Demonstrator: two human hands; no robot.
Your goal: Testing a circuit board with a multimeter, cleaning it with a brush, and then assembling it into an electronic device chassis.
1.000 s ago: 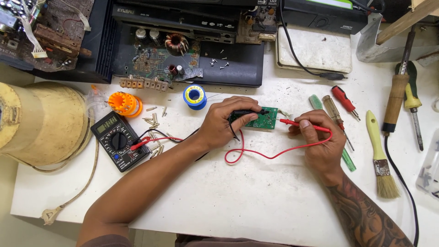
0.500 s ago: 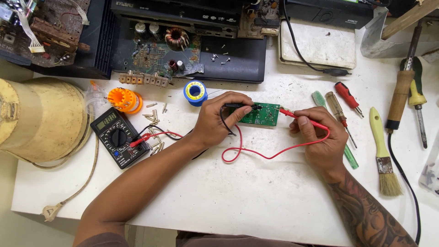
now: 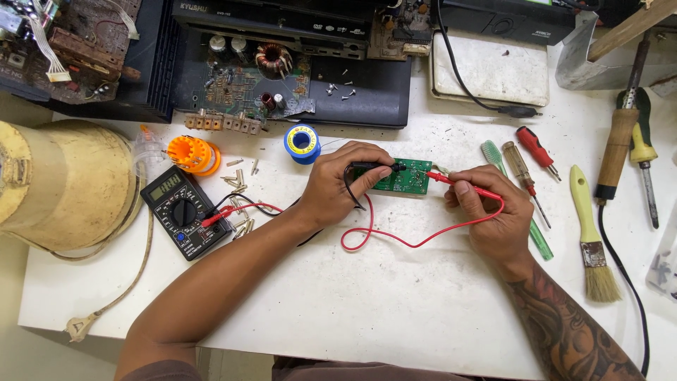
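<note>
A small green circuit board (image 3: 407, 180) lies flat on the white table (image 3: 367, 303). My left hand (image 3: 338, 185) holds a black test probe (image 3: 377, 167) with its tip on the board's top edge. My right hand (image 3: 493, 215) pinches a red test probe (image 3: 460, 185) whose tip touches the board's right end. Red and black leads (image 3: 395, 240) run across the table to a black multimeter (image 3: 185, 210) at the left.
An opened black player with bare electronics (image 3: 282, 63) stands at the back. A solder spool (image 3: 302, 143), an orange reel (image 3: 192, 154) and loose screws lie near the meter. Screwdrivers (image 3: 536, 152), a paintbrush (image 3: 591, 233) and a soldering iron (image 3: 619, 141) lie right. A yellowish drum (image 3: 56, 183) fills the left.
The view has shifted slightly. Both hands keep their probes on the board, with only small adjustments of the tips.
</note>
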